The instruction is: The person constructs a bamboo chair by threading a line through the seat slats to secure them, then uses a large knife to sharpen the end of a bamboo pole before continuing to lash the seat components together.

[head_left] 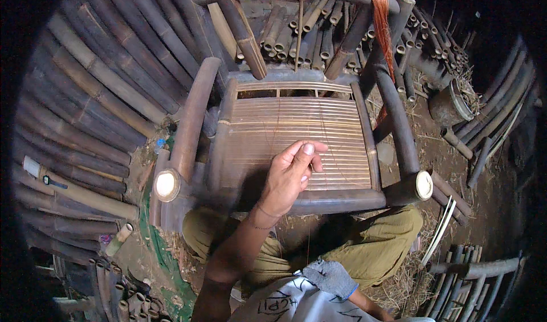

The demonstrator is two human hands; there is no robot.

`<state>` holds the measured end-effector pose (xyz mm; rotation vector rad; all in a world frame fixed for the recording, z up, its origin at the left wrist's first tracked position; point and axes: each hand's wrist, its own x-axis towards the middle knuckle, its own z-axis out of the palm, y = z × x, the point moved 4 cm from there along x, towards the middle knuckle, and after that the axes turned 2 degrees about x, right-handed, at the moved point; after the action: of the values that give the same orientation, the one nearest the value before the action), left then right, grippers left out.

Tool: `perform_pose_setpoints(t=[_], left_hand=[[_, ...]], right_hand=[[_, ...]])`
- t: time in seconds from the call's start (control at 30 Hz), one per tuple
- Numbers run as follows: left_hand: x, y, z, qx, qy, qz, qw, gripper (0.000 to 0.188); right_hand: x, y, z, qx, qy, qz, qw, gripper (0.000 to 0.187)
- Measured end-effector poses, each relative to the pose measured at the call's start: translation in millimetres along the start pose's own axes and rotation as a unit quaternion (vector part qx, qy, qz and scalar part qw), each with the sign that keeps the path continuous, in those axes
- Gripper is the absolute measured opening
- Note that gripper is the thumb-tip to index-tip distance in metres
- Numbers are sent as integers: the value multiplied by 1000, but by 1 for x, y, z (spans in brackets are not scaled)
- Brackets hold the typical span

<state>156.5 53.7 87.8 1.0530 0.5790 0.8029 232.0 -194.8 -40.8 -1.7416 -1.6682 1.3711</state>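
In front of me stands a dark bamboo armchair (353, 199) with a seat of thin bamboo slats (296, 117). Above the near part of the seat is my bare left hand (296, 165), its thumb pressed against curled fingers; whatever they pinch is too small to make out. My right hand (330, 279), in a grey glove, is closed at my lap, close to my shirt. A thin string (309, 236) runs down toward this glove and seems to be gripped in it. Other fine strings (325, 125) lie loosely across the slats.
A bundle of orange string (380, 26) hangs from the chair's back rail. Dark bamboo poles (85, 88) lean along the left. Cut bamboo pieces (313, 31) are stacked behind the chair. A bucket-like container (453, 105) stands on the right, and straw (399, 288) litters the floor.
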Motion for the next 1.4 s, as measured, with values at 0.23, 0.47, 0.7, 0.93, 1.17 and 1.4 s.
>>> perform_pose_setpoints(t=[0.23, 0.47, 0.7, 0.93, 1.17, 1.4], left_hand=[[11, 24, -4, -29, 11, 33, 999, 34], [18, 44, -10, -37, 5, 65, 997, 34], [24, 67, -15, -32, 15, 101, 994, 34], [30, 91, -20, -33, 13, 133, 991, 34], [30, 105, -22, -49, 2, 149, 988, 34], [33, 109, -25, -77, -15, 150, 986, 32]], right_hand=[[0, 0, 0, 17, 15, -8, 1000, 37], [-1, 4, 2, 32, 19, 11, 999, 37], [2, 9, 4, 23, 1, 26, 999, 38], [-4, -9, 0, 216, 46, 68, 973, 19], [2, 1, 6, 234, 32, 59, 970, 22], [7, 33, 25, 279, 52, 46, 958, 23]])
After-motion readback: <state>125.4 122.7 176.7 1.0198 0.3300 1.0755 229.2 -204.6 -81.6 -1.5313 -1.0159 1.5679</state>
